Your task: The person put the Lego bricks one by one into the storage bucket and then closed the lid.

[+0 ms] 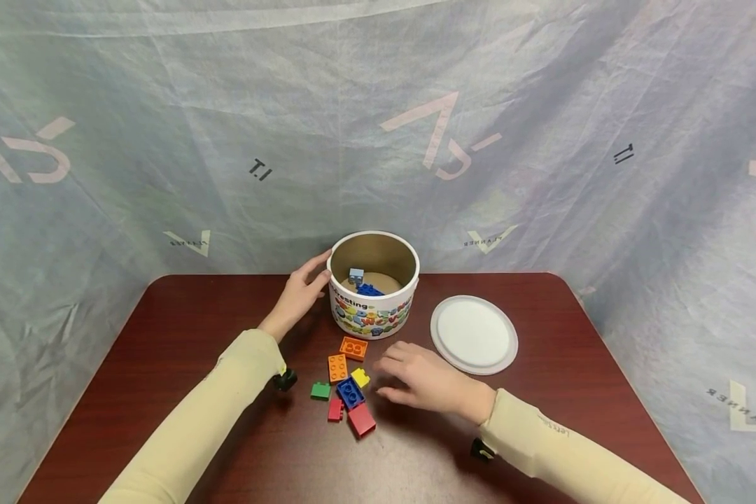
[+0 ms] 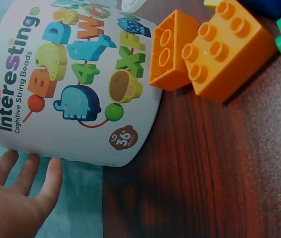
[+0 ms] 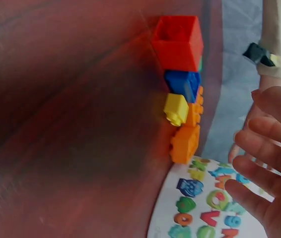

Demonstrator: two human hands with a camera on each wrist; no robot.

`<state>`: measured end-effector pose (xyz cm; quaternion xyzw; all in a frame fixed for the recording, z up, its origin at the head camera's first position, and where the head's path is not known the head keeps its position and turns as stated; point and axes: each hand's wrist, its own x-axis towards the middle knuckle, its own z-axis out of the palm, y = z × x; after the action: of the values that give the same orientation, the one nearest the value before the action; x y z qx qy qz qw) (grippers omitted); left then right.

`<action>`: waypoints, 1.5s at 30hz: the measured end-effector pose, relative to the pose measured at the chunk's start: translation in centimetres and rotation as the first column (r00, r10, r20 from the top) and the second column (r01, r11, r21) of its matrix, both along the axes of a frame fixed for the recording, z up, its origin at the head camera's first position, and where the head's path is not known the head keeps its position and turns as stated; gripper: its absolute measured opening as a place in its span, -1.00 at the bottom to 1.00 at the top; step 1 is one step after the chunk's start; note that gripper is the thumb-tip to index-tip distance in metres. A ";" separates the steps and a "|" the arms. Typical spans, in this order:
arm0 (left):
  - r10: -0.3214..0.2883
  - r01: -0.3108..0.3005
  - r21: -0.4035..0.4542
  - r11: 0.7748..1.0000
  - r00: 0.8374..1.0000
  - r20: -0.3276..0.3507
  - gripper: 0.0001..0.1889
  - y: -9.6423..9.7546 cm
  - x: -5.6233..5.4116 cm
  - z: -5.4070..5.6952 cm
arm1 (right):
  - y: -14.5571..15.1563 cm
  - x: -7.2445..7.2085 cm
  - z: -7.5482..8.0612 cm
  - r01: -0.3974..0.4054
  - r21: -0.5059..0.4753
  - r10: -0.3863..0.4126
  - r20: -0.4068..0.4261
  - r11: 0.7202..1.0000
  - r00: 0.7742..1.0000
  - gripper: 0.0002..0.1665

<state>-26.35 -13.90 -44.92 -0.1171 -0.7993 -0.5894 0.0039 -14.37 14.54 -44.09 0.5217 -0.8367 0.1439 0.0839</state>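
Note:
A round white tub [image 1: 372,308] with colourful letter prints stands at the back of the table, its top uncovered. Inside lie a light blue block [image 1: 355,276] and dark blue blocks [image 1: 369,290]. My left hand [image 1: 299,294] rests on the tub's left side, fingers extended along the wall. In front of the tub is a loose group of toy blocks: orange ones [image 1: 337,368], a yellow one [image 1: 360,378], a green one [image 1: 320,390], a blue one [image 1: 351,393] and red ones [image 1: 362,421]. My right hand [image 1: 422,378] hovers right of them, fingers loosely bent, holding nothing.
A round white lid [image 1: 475,334] lies flat on the dark red table [image 1: 227,315], to the right of the tub. A grey printed cloth [image 1: 353,140] hangs behind the table and along both sides.

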 end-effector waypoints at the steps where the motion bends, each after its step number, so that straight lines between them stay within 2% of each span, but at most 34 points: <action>1: 0.000 0.000 0.005 1.000 1.000 0.003 -0.45 0.0 0.0 0.0 | 0.0 0.1 -0.3 -0.004 0.002 0.004 0.007 1.000 1.000 -0.67; 5: 0.001 -0.001 0.021 1.000 1.000 0.019 -0.45 0.2 0.0 0.1 | -0.3 0.5 -1.1 -0.017 0.018 0.017 0.028 1.000 0.999 -0.67; 9: 0.008 -0.009 0.033 0.999 1.000 0.024 -0.46 0.2 0.0 0.2 | -0.7 0.9 -1.7 -0.029 0.039 0.026 0.091 0.999 0.995 -0.65; 15: 0.010 -0.012 0.049 0.999 0.999 0.033 -0.45 0.1 -0.2 -0.2 | -0.9 1.5 -2.9 -0.042 0.086 0.026 0.174 0.995 0.984 -0.52; 19: 0.013 -0.015 0.047 0.999 0.999 0.051 -0.44 0.2 -0.1 -0.1 | -1.2 1.8 -3.5 -0.041 0.112 0.019 0.192 0.993 0.981 -0.46; 21: 0.011 -0.014 0.046 0.999 0.998 0.061 -0.44 0.3 0.1 0.2 | -1.3 1.9 -3.8 -0.041 0.126 0.016 0.194 0.991 0.981 -0.43; 28: 0.001 -0.004 0.044 0.999 0.998 0.067 -0.45 0.8 2.2 3.0 | -1.6 2.2 -4.2 -0.073 0.125 0.047 0.196 0.990 0.979 -0.44; 33: 0.000 -0.003 0.046 0.999 0.998 0.062 -0.45 0.9 2.5 3.4 | -1.5 2.3 -4.4 -0.084 0.114 0.061 0.192 0.990 0.980 -0.48; 45: 0.009 -0.011 0.041 0.999 0.998 0.058 -0.46 0.9 2.1 3.0 | -0.4 2.4 -4.2 -0.075 0.093 0.052 0.224 0.993 0.973 -0.54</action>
<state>-24.24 -13.03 -41.94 -0.0959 -0.7874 -0.6088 -0.0137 -11.99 14.14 -48.30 0.5325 -0.8299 0.1613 -0.0411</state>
